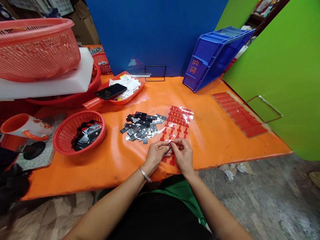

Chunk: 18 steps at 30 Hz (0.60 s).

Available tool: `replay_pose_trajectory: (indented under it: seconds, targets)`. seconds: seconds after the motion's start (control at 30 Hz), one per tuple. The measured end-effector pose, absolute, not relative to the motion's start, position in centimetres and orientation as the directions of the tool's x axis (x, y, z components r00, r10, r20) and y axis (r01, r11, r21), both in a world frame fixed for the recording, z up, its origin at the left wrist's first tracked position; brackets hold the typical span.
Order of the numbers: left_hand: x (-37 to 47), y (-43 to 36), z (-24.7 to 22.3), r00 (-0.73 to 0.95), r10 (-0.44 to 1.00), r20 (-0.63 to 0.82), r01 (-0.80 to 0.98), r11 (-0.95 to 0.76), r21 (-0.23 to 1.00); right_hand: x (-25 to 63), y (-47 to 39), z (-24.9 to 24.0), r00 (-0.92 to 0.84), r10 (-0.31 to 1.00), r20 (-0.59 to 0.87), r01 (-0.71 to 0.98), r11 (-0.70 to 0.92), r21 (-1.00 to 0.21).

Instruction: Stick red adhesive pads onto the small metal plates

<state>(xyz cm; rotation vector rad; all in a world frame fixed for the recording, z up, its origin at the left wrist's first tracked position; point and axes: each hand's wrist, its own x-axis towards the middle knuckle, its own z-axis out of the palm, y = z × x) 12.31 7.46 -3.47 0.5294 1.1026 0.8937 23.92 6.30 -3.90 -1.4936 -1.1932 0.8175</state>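
Note:
Over the front of the orange tabletop, my left hand pinches a small dark metal plate. My right hand closes its thumb and fingertips on a small red sticker at the plate's upper end. Fingers partly hide both pieces. Beneath and beyond the hands lies a clear sheet with rows of red T-shaped stickers. To its left is a loose pile of black and silver metal plates. Farther left, a red plastic basket contains more such plates, some with red on them.
A red dustpan-like scoop holds paper slips, with a phone on top. A mug and stacked red baskets stand left. A blue bin leans at the back. Another red sheet lies right, beside a green panel.

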Motion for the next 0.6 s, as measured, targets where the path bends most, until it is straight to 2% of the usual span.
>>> replay_pose_trajectory:
  seconds: [0.17,0.27,0.37,0.6]
  targets:
    - [12.2,7.4,-2.9,0.173,0.824,-0.540,-0.383,0.561,0.734,24.3,6.6,-3.8,0.336,0.942,0.013,0.201,-0.058,-0.978]
    - [12.1,7.4,-2.5,0.182,0.816,-0.549,-0.397,0.571,0.718,24.6,7.0,-3.7,0.245,0.965,-0.089,0.153,-0.129,-0.980]
    - [12.0,7.5,-2.3,0.192,0.809,-0.556,-0.397,0.582,0.710,24.9,7.4,-3.5,0.155,0.979,-0.129,0.128,-0.150,-0.980]
    - [12.0,7.5,-2.4,0.199,0.803,-0.562,-0.388,0.591,0.707,25.8,8.0,-3.7,0.116,0.972,-0.204,0.174,-0.222,-0.959]
